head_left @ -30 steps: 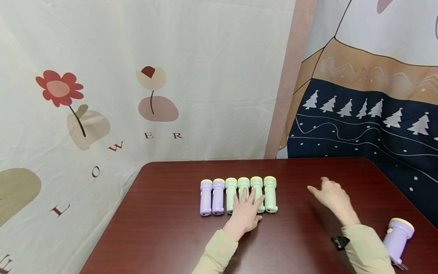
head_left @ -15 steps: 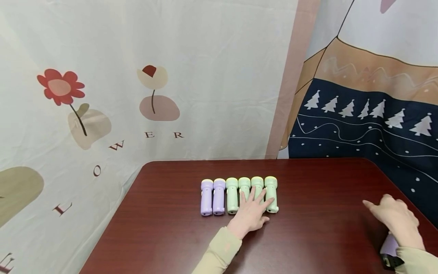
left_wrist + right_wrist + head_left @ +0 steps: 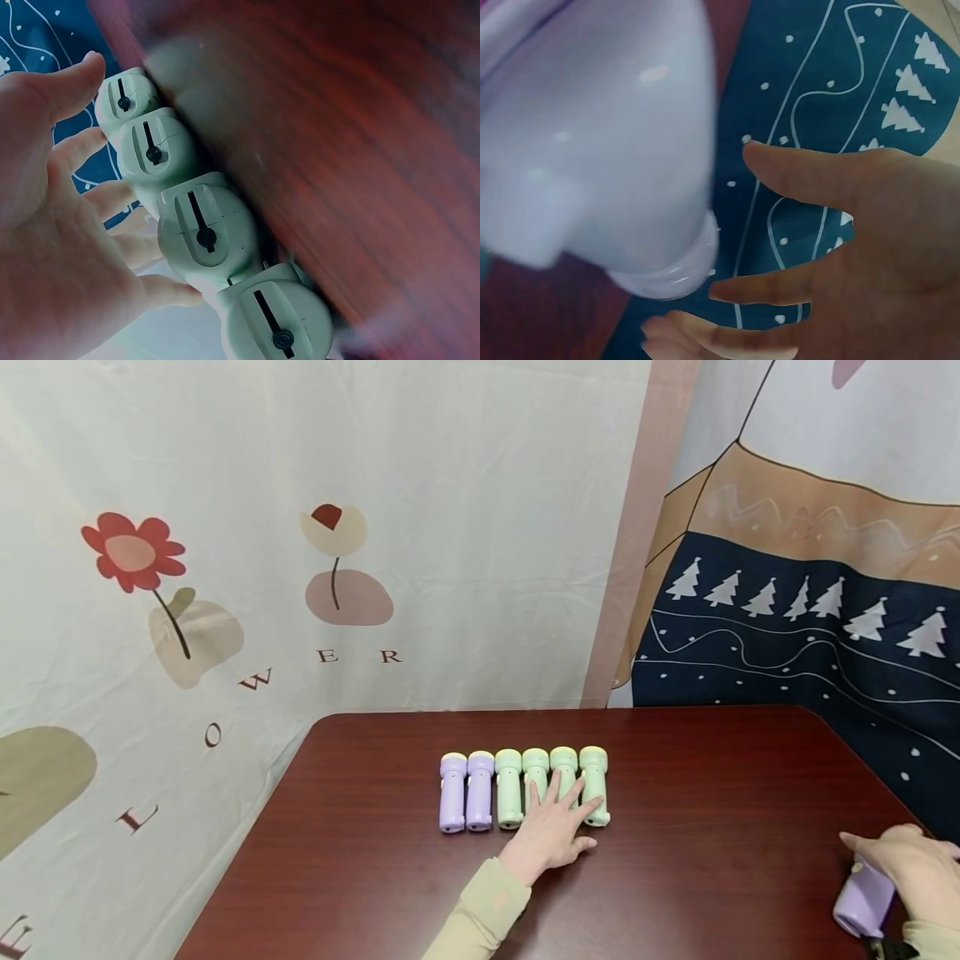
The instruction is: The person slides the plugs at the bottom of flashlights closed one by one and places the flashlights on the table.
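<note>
On the dark red table, two purple flashlights (image 3: 452, 797) and several green flashlights (image 3: 508, 793) lie side by side in a row. My left hand (image 3: 547, 839) rests with spread fingers over the green flashlights at the row's right part. The left wrist view shows their round tail ends (image 3: 206, 232) beside the fingers. At the table's right side another purple flashlight (image 3: 865, 897) lies tilted under my right hand (image 3: 911, 868). In the right wrist view, thumb and fingers are extended around the head end of this purple flashlight (image 3: 615, 150), apparently apart from it.
The red-brown table (image 3: 360, 877) runs back to a pale curtain (image 3: 480, 568) with flower prints. A dark blue cloth (image 3: 750, 643) with white trees hangs at the right, near the table's right edge.
My right hand has moved right and toward the near side, from bare table to the single purple flashlight. My left hand has shifted slightly right over the green flashlights.
</note>
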`<state>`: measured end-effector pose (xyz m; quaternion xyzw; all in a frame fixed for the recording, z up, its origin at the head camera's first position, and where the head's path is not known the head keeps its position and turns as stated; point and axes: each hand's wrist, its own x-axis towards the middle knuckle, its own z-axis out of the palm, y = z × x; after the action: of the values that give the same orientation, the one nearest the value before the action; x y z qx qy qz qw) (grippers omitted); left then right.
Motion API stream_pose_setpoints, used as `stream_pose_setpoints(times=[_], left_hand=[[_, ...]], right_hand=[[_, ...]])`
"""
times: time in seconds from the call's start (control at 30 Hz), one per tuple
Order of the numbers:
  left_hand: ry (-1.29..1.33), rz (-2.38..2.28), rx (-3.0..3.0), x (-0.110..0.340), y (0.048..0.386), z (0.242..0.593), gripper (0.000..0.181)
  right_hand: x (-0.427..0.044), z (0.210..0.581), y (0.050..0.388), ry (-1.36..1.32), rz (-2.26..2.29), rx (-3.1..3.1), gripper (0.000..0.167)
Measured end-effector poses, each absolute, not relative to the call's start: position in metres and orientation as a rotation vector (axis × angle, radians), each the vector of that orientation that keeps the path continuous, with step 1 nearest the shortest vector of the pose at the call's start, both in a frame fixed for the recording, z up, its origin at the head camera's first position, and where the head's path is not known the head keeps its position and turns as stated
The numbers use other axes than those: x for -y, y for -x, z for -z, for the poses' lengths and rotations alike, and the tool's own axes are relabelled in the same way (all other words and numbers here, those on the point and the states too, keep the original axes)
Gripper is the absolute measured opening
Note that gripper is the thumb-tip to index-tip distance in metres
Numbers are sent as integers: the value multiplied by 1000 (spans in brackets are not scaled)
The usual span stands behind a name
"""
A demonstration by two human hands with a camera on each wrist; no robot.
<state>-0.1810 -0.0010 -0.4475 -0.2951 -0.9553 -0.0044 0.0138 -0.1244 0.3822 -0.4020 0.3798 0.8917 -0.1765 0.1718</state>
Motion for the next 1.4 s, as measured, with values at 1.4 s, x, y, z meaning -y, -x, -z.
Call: stream_pose_setpoints(times=[1.4], left_hand=[[932, 34, 2978, 3, 180, 446, 58]], right_hand=[[-386, 421, 123, -1097, 706, -2459, 63]])
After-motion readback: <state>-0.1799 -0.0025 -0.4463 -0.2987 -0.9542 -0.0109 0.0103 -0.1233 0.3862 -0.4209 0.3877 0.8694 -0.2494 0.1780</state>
